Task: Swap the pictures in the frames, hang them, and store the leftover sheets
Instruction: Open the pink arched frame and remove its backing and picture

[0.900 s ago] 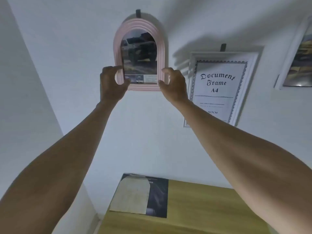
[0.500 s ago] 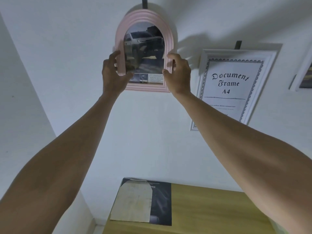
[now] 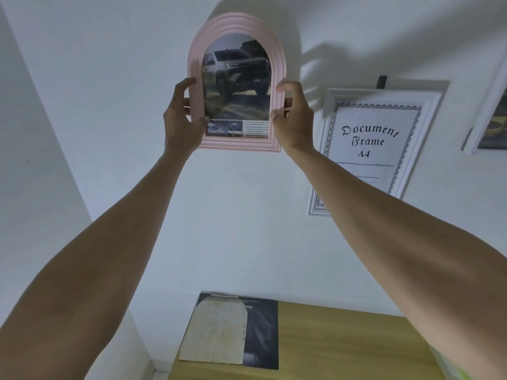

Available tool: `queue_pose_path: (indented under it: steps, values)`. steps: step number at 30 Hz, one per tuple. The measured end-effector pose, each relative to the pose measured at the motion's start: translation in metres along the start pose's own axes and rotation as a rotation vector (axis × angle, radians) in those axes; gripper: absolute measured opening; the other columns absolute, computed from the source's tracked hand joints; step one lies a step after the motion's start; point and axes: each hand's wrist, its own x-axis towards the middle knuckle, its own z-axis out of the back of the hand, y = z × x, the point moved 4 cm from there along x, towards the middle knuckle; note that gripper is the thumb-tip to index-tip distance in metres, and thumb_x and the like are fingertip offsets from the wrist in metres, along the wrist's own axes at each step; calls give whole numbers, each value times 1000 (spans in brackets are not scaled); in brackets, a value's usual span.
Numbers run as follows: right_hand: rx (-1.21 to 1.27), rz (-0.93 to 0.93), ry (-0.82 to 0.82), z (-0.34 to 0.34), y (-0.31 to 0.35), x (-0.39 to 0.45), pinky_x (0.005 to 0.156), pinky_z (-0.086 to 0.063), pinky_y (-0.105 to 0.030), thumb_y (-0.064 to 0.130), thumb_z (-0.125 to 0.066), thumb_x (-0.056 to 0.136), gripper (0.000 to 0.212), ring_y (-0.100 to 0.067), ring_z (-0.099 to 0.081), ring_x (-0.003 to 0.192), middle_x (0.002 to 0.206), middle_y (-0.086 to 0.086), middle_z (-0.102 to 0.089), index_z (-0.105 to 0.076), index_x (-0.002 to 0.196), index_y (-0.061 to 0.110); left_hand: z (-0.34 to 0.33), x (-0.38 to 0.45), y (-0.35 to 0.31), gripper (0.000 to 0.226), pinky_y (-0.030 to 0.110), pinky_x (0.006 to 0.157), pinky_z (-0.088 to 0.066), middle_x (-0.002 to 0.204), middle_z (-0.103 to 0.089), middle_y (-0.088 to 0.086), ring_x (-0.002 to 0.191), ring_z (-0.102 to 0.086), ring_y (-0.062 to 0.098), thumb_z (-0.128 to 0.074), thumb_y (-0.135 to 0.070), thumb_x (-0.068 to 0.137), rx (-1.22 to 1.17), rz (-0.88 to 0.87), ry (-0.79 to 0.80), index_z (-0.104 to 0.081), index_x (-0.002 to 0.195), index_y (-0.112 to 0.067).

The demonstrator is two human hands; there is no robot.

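Head view: the pink frame sits between both hands. The left hand and right hand curl fingers round its sides.

A white wall is seen ahead, meeting a second white wall at a corner on the left. A wooden surface is positioned against the wall below.

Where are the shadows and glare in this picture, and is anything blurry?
Head view: soft hand shadows fall on the wall right of the pink arched frame; faint glare washes the car picture's lower half; the small print below it is blurred; wide-angle distortion tilts the document frame.
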Motion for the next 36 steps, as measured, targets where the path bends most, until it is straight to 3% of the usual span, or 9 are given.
queue_pose_path:
  steps: [7,13,18,20,25,32,36]
  values:
    - [-19,-27,2,29,-3,-20,70,-52,-34,-17,-48,75,52,-21,-61,77,111,5,-61,-55,116,14,-5,-27,-25,69,6,71,-53,125,-64,3,95,-63,12,-78,-16,81,6,8,80,-44,141,-18]
    - [-48,-157,64,71,-33,-78,71,-45,-22,-15,-49,80,49,-17,-60,87,116,-2,-63,-54,118,16,-29,-98,-34,75,7,65,-52,119,-65,8,90,-65,19,-81,-12,77,12,98,187,-43,142,-21]
    - [-58,-282,110,113,-60,-143,66,-52,-26,-13,-52,83,48,-21,-63,81,105,-6,-64,-53,120,17,-50,-170,-53,76,6,64,-51,116,-65,6,88,-64,20,-80,-6,75,26,163,257,-44,141,-21]
    - [-67,-351,133,132,-72,-172,64,-48,-22,-11,-52,85,46,-21,-61,79,97,-8,-62,-53,122,16,-58,-202,-60,76,5,65,-50,117,-63,1,88,-63,18,-80,-6,75,34,199,300,-44,141,-21]
    - [-71,-522,207,175,-107,-251,68,-54,-27,-9,-54,87,46,-25,-63,84,96,-9,-61,-52,124,19,-79,-288,-75,77,5,68,-49,117,-62,-1,87,-63,14,-82,-7,74,52,331,424,-45,140,-25]
    - [-115,-814,309,223,-160,-367,62,-47,-31,-13,-44,82,56,-31,-62,83,105,-14,-63,-49,123,24,-106,-418,-90,78,17,69,-50,112,-63,3,85,-61,6,-80,-3,73,42,599,541,-47,138,-29]
    - [-129,-976,345,245,-174,-433,66,-57,-36,-19,-41,78,65,-38,-67,97,116,-7,-57,-48,125,26,-112,-494,-91,81,37,76,-57,105,-60,3,85,-62,22,-81,1,69,5,725,597,-51,138,-27]
